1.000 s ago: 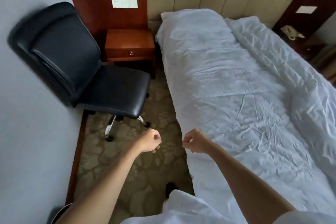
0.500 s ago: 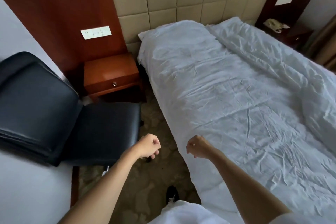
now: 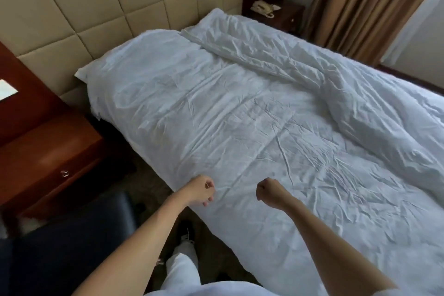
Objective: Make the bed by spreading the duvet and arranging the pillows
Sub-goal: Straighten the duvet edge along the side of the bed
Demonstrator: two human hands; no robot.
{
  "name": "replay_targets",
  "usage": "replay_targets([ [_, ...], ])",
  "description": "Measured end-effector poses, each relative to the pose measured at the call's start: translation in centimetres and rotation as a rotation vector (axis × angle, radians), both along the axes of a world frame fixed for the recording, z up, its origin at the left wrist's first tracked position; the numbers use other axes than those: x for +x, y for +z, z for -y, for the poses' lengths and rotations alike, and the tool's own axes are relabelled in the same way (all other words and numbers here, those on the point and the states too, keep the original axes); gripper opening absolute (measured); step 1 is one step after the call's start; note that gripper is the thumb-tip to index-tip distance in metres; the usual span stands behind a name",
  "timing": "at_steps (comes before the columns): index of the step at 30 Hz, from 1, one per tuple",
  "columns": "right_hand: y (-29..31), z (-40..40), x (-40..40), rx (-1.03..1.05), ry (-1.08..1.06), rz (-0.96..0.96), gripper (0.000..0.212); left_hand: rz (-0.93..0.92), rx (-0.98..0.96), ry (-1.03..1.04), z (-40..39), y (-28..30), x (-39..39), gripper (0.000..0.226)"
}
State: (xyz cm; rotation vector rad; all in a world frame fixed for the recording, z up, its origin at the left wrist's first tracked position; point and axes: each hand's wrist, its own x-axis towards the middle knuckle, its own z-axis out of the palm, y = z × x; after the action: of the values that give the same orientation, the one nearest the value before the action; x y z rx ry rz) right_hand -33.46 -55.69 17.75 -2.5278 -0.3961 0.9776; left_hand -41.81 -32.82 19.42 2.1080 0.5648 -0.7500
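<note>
A white, creased cotton duvet [image 3: 252,132] lies spread over the bed, filling the centre and right of the frame. Its far side is bunched into a thick rolled ridge [image 3: 300,72] that runs from the upper middle toward the right edge. At the head end, in the upper left of the bed, a white pillow [image 3: 83,74] shows only as a corner poking out from beneath the duvet, against the beige padded headboard [image 3: 72,14].

In the lower middle of the frame the left hand [image 3: 200,190] hovers over the near edge of the duvet, its fingers curled into a loose fist holding nothing. The right hand [image 3: 269,191], just beside it, is also curled into an empty fist above the cloth. Whether either touches the fabric cannot be told.

A reddish wooden nightstand [image 3: 48,151] stands at the left, a dark padded chair [image 3: 60,247] at the lower left. A cream telephone [image 3: 263,7] sits on a second nightstand at the top, beside brown curtains [image 3: 365,2].
</note>
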Motion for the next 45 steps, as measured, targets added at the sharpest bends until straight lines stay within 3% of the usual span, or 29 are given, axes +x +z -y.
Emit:
replay_targets([
  [8,-1.9,-1.4,6.6,-0.027,-0.431,-0.004,0.029,-0.010,-0.025,-0.329,-3.3,-1.8,14.0,0.014],
  [16,0.8,-8.5,14.1,-0.014,-0.564,0.060,0.026,0.055,-0.046,-0.471,-10.5,0.1,26.4,0.017],
  [27,-1.2,-12.9,22.5,-0.049,-0.502,0.033,0.030,-0.036,-0.002,-0.505,-15.4,-0.3,34.5,0.019],
  [33,-0.6,-15.6,30.7,-0.025,-0.442,0.087,0.032,0.075,0.038,-0.389,-18.5,0.7,40.7,0.017],
  [45,-0.7,-23.6,38.9,-0.172,-0.405,0.070,0.029,0.014,-0.014,-0.436,-28.6,-2.3,47.7,0.017],
])
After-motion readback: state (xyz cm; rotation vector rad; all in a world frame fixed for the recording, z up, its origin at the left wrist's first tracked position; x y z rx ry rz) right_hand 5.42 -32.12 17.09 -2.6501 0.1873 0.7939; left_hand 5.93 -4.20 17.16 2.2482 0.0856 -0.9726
